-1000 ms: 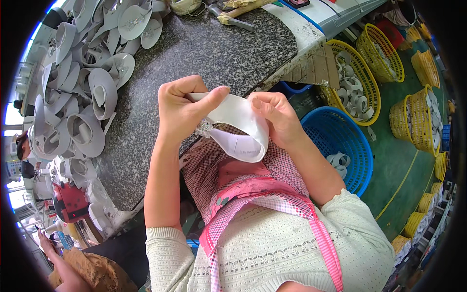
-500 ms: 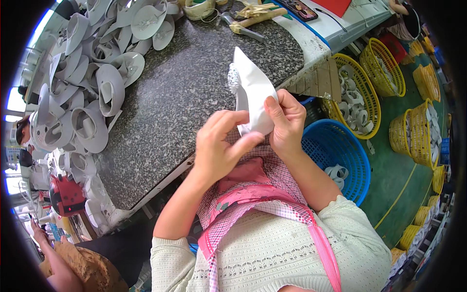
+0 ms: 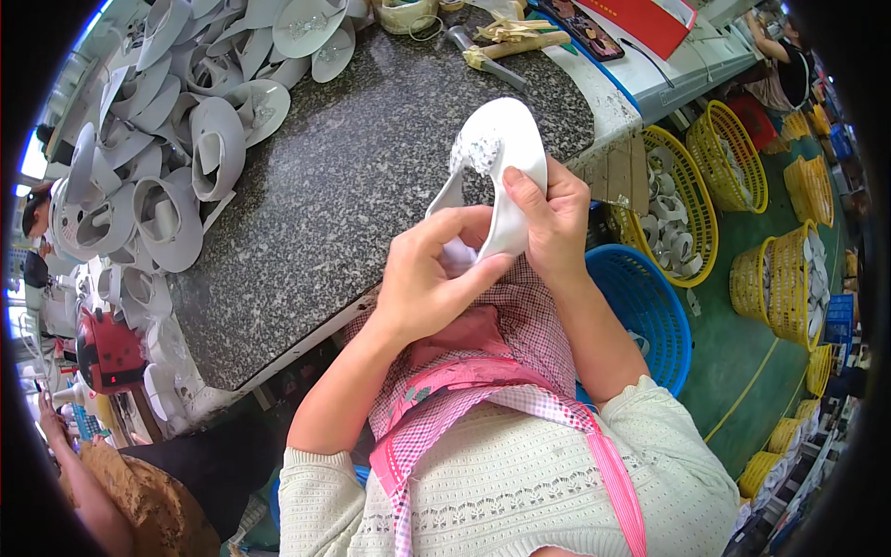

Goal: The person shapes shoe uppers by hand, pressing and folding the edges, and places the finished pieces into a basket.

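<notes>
since a second ago the white sandal upper has been turned from lying flat between the hands to standing upright over the granite table edge, sparkly ornament facing the camera, which suggests inspection. left hand and right hand are together, both clamped on its lower end. a flat red package lies at the far edge, yellow baskets to the right.

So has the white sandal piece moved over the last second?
Yes. The white sandal piece has come up from the lap, flipped from lying flat to upright, and now overlaps the granite table edge, pinched between the left hand and right hand.
</notes>
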{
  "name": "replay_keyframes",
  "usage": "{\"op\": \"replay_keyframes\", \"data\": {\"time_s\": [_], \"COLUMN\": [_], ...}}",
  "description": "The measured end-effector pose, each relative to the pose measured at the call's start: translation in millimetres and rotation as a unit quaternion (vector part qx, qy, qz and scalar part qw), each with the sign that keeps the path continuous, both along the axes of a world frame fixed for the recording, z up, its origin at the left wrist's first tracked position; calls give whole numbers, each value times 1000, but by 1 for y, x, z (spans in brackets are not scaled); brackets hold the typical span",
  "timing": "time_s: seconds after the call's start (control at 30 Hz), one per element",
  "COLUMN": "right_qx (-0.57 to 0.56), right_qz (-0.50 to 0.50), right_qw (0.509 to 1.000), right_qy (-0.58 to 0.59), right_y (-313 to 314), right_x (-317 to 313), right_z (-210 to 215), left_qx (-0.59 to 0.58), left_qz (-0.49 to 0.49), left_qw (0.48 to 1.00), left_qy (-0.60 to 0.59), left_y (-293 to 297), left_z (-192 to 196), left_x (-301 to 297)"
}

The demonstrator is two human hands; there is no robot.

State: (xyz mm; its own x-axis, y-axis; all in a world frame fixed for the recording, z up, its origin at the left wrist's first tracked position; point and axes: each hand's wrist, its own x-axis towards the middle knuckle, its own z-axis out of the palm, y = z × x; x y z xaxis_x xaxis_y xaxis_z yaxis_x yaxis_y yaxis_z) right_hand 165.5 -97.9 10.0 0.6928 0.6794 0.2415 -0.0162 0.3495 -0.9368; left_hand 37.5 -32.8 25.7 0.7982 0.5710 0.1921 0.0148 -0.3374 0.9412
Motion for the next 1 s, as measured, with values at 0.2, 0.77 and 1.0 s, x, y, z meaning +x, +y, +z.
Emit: {"op": "replay_keyframes", "data": {"time_s": [0.2,0.77,1.0], "right_qx": [-106,-52,-8], "right_qz": [-87,16,11], "right_qw": [968,989,996], "right_qy": [-212,-136,-89], "right_y": [0,39,45], "right_x": [-15,-72,-67], "right_z": [-36,-14,-39], "left_qx": [64,229,277], "left_qz": [11,163,180], "left_qw": [998,960,944], "left_qy": [13,-12,-20], "left_y": [8,23,29], "left_z": [-3,-9,-26], "left_x": [-18,-79,-79]}}
